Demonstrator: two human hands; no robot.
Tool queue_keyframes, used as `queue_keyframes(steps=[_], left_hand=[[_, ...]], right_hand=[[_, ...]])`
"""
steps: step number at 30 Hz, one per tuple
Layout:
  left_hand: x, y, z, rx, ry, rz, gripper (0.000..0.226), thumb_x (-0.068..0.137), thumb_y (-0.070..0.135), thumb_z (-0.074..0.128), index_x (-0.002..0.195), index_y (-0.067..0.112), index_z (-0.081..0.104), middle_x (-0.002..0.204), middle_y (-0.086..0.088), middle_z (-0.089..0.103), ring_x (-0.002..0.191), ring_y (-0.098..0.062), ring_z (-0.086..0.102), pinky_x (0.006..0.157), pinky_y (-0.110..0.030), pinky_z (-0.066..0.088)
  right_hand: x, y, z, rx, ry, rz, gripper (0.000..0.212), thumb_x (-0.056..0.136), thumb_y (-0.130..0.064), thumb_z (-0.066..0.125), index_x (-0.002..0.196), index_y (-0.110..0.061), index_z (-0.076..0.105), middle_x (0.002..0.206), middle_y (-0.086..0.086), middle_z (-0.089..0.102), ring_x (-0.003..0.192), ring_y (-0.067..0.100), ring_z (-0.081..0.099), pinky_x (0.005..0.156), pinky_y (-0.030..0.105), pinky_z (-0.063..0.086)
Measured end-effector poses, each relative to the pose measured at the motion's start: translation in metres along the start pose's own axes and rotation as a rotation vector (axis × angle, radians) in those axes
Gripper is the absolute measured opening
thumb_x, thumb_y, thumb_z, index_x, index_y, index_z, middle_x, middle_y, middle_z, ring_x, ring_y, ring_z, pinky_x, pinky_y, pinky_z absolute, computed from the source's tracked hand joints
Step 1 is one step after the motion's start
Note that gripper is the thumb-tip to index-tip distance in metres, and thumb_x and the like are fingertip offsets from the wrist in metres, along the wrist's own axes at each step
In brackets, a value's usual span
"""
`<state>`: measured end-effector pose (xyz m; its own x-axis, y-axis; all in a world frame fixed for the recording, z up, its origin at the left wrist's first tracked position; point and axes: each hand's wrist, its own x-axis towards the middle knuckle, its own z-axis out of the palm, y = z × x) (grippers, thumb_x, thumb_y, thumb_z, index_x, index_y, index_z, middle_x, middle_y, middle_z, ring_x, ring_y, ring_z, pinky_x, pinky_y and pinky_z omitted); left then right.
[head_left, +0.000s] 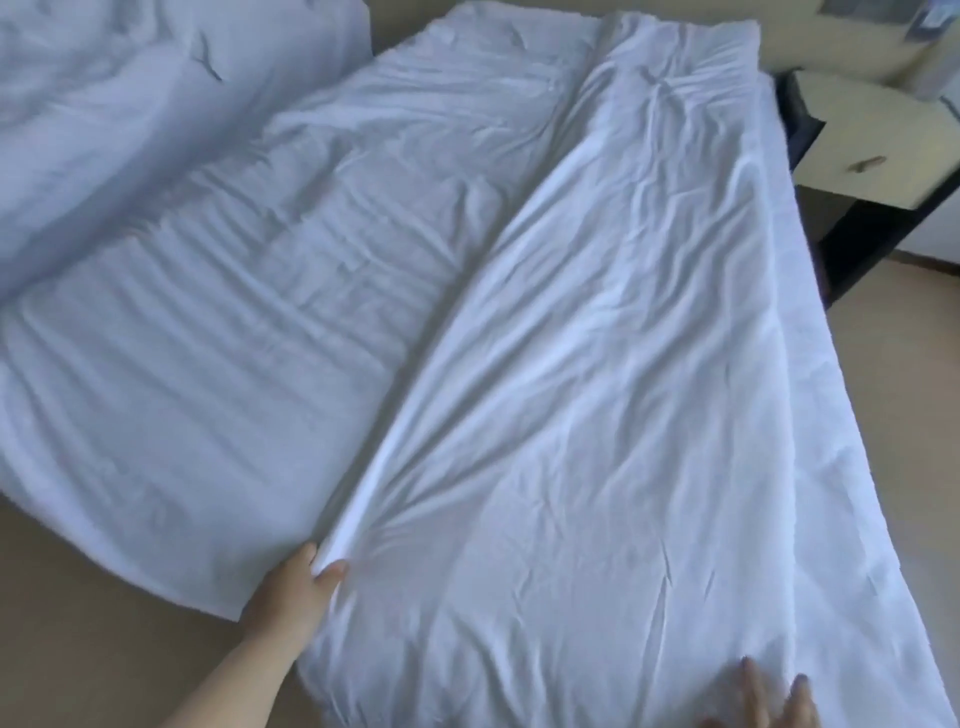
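Observation:
A white sheet (597, 389) lies folded lengthwise over the right half of the bed, its folded edge running diagonally from the bed's far end to the near left. My left hand (301, 582) pinches that folded edge at its near end, thumb on top and fingers tucked under the cloth. My right hand (763, 701) rests flat on the sheet at the bottom edge of the view, fingers spread and straight. A second white layer (208, 364) covers the left half of the bed.
A crumpled white duvet (130, 104) is heaped at the far left. A cream bedside table (872, 150) with a dark frame stands beyond the bed's right side. Beige floor (104, 649) shows at the near left and right.

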<state>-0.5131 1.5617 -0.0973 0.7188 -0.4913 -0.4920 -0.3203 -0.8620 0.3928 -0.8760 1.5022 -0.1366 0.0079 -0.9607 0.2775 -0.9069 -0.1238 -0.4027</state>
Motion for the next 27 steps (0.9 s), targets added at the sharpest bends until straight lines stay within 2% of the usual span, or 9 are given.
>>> queue_keyframes(steps=[2,5,9,11,13,17,22,24,27], left_hand=[[-0.001,-0.001,-0.006,-0.008,-0.041,-0.001,0.029,0.092,0.036,0.049,0.106,0.012,0.056,0.110,-0.009,0.062,0.105,-0.025,0.057,0.078,-0.028,0.041],[-0.001,-0.007,-0.015,-0.068,-0.093,0.028,0.022,0.090,0.039,0.051,0.075,0.022,0.051,0.085,0.002,0.058,0.093,-0.020,0.059,0.066,-0.024,0.038],[0.019,-0.044,-0.044,-0.216,-0.049,0.071,0.028,0.081,0.039,0.064,0.055,0.033,0.053,0.071,0.015,0.053,0.084,-0.011,0.060,0.069,-0.020,0.044],[0.048,-0.079,-0.067,-0.215,0.141,0.083,0.007,0.075,0.037,0.058,0.074,0.042,0.064,0.078,0.003,0.064,0.087,-0.023,0.065,0.077,-0.031,0.048],[0.090,-0.121,-0.094,-0.225,0.206,0.064,0.035,0.073,0.045,0.050,0.090,0.018,0.066,0.077,-0.014,0.066,0.069,-0.035,0.068,0.060,-0.038,0.054],[0.172,-0.177,-0.180,-0.190,0.220,0.071,0.085,0.065,0.059,0.030,0.122,0.002,0.056,0.120,-0.018,0.057,0.105,-0.036,0.060,0.081,-0.043,0.049],[0.256,-0.235,-0.267,-0.235,0.365,0.121,0.055,0.082,0.043,0.042,0.119,0.005,0.059,0.115,-0.013,0.059,0.099,-0.025,0.058,0.075,-0.037,0.048],[0.300,-0.251,-0.290,-0.392,0.414,0.030,0.050,0.090,0.033,0.052,0.132,0.006,0.046,0.134,-0.009,0.046,0.119,-0.025,0.047,0.096,-0.034,0.038],[0.364,-0.267,-0.312,-0.591,0.248,-0.120,0.052,0.093,0.027,0.050,0.140,0.011,0.035,0.145,-0.004,0.033,0.130,-0.021,0.036,0.103,-0.028,0.028]], right_hand=[[0.018,-0.024,0.005,0.107,-0.016,-0.046,0.049,0.086,-0.043,0.041,0.095,0.003,0.054,0.112,0.033,0.045,0.112,0.037,0.047,0.097,0.045,0.037],[0.040,-0.090,0.016,0.124,-0.116,-0.188,0.051,0.088,-0.048,0.024,0.132,-0.028,0.040,0.124,0.028,0.048,0.097,0.032,0.047,0.091,0.039,0.035],[0.049,-0.193,0.072,0.116,-0.268,-0.497,0.099,0.054,-0.051,0.038,0.145,-0.039,0.001,0.155,-0.016,-0.005,0.126,0.018,0.035,0.099,0.036,0.025],[0.044,-0.248,0.106,0.075,-0.345,-0.637,0.101,0.056,-0.056,0.037,0.146,-0.034,-0.001,0.155,-0.013,-0.010,0.143,0.004,0.002,0.113,0.021,0.004],[0.033,-0.309,0.145,0.030,-0.381,-0.722,0.088,0.073,-0.065,0.031,0.147,-0.030,-0.001,0.156,-0.009,-0.010,0.142,0.003,-0.009,0.113,0.021,-0.004],[0.004,-0.437,0.230,0.037,-0.347,-0.774,0.067,0.091,-0.060,0.002,0.148,-0.026,-0.002,0.156,-0.004,-0.010,0.143,0.007,-0.010,0.115,0.029,-0.003],[-0.001,-0.600,0.300,-0.042,-0.422,-0.821,0.061,0.095,-0.052,0.001,0.142,-0.022,0.026,0.132,0.015,0.053,0.136,0.027,0.020,0.109,0.036,0.005],[0.002,-0.639,0.318,-0.096,-0.487,-0.767,0.062,0.095,-0.051,0.000,0.131,-0.016,0.037,0.125,0.016,0.059,0.124,0.025,0.032,0.108,0.038,0.005],[-0.001,-0.646,0.338,-0.121,-0.437,-0.795,0.062,0.095,-0.052,0.002,0.143,-0.018,0.025,0.137,0.018,0.047,0.140,0.026,0.012,0.112,0.040,0.001]])
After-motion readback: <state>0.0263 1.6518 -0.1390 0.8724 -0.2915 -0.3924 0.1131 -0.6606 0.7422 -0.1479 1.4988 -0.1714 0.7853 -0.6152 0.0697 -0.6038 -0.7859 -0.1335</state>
